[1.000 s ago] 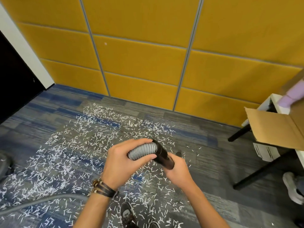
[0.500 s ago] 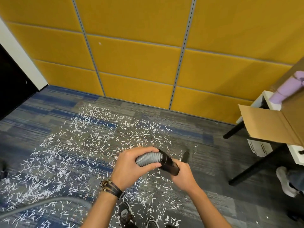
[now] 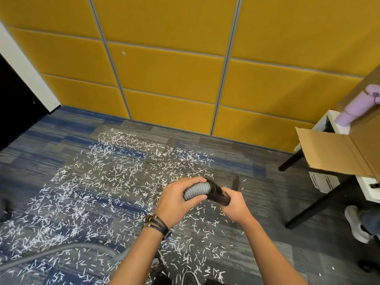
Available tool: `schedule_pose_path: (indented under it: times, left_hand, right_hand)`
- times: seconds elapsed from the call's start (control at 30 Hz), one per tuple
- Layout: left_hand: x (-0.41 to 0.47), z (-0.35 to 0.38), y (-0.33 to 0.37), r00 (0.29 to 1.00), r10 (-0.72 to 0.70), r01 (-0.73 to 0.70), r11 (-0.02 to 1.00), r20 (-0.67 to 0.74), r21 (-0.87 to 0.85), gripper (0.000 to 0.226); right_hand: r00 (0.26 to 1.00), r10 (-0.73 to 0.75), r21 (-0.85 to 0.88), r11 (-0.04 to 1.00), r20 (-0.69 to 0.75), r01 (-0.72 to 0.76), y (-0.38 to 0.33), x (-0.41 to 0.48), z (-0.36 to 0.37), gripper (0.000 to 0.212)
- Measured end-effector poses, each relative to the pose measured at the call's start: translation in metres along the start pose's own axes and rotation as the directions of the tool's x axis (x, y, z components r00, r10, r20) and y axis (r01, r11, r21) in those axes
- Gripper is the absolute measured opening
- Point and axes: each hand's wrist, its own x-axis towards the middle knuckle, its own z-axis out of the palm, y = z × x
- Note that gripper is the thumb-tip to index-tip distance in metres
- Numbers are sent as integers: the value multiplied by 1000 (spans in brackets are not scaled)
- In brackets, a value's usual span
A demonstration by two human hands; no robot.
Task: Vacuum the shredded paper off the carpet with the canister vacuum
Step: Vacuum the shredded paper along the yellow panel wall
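Note:
White shredded paper (image 3: pixel 107 182) lies scattered over the grey and blue carpet (image 3: pixel 257 239). My left hand (image 3: pixel 176 200) grips the grey ribbed vacuum hose (image 3: pixel 195 191) near its end. My right hand (image 3: pixel 235 204) grips the black handle tube (image 3: pixel 218 192) that joins the hose. A dark nozzle tip (image 3: pixel 236 184) shows beyond my right hand, just above the carpet. More grey hose (image 3: pixel 61 251) trails across the floor at lower left. The canister is not in view.
A yellow panelled wall (image 3: pixel 168 75) closes the far side. At right stands a black-legged table (image 3: pixel 320 202) with an open cardboard box (image 3: pixel 333 153) and a purple object (image 3: pixel 357 109). Another person's shoe (image 3: pixel 355 223) is at far right. My shoes (image 3: pixel 191 278) are at the bottom.
Both hands with the hose end have shifted slightly to the right across the view. The grip of both hands is unchanged.

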Motion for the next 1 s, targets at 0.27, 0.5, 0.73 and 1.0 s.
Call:
schedule_pose_path:
  times: [0.27,0.5,0.73,1.0]
  left_hand:
    - [-13,-15,0,1000,-8,8,999,7,-33,45]
    - [-15,-18,20,996,32,-41,994,-88,-97,50]
    - [-6,6,14,999,33,-32,998,13,-46,44]
    - [-22,1,20,998,61,-60,997,14,-42,50]
  right_hand:
    - [1000,-18,6,1000,5,18,-8,-22,7,23]
    - [995,-54,7,998,-87,55,-13,-24,-8,26]
    - [999,14,0,1000,-40,-14,4,-19,-12,28]
    - [1000,-16,47,999,11,16,8,-37,-4,15]
